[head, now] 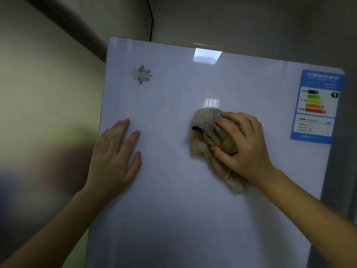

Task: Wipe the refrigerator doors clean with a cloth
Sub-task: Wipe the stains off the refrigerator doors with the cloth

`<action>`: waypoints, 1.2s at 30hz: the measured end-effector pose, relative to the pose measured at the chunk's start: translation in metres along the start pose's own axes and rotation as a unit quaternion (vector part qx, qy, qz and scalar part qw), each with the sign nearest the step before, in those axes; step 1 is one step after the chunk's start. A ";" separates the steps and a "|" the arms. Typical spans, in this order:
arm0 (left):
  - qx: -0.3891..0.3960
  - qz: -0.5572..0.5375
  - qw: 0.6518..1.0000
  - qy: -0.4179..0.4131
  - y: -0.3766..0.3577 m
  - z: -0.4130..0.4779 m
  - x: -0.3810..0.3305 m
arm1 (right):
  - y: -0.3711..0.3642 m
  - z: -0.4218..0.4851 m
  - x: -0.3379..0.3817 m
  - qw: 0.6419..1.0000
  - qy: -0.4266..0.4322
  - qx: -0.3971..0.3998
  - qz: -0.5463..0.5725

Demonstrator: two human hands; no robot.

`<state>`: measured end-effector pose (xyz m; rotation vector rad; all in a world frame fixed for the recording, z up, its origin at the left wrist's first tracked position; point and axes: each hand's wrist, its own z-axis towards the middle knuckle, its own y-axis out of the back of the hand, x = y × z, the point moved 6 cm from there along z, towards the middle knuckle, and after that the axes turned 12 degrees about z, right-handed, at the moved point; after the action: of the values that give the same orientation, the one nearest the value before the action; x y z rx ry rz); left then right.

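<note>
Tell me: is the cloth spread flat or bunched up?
Bunched up. The cloth sits crumpled in lumpy folds under the right hand, pressed against the refrigerator door.

A: What does the person wear on the arms?

B: Nothing that shows. Both forearms are bare up to the picture's edge.

A: And the hands?

B: The left hand [114, 155] and right hand [245, 146] are bare too, with short, unpainted nails.

Cloth [210, 144] on refrigerator door [173, 190], between snowflake emblem [142, 74] and energy label [316, 105].
</note>
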<state>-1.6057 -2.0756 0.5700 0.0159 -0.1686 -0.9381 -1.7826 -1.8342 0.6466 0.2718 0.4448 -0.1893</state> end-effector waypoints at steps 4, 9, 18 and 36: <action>-0.011 0.004 1.000 -0.003 -0.002 -0.008 0.009 | -0.012 0.027 0.012 1.000 0.025 -0.003 -0.009; -0.011 -0.003 1.000 -0.007 -0.007 -0.011 0.009 | -0.028 0.096 0.015 0.999 0.024 -0.031 -0.027; -0.019 -0.023 0.999 0.012 -0.008 -0.039 0.008 | -0.084 0.212 0.049 0.999 -0.013 -0.046 0.015; -0.005 -0.036 0.999 0.012 -0.014 -0.057 0.005 | -0.058 0.177 0.029 0.998 -0.029 -0.047 -0.001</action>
<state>-1.6055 -2.0911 0.5130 0.0234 -0.1420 -1.0108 -1.7006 -1.9459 0.7744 0.1721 0.3953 -0.1776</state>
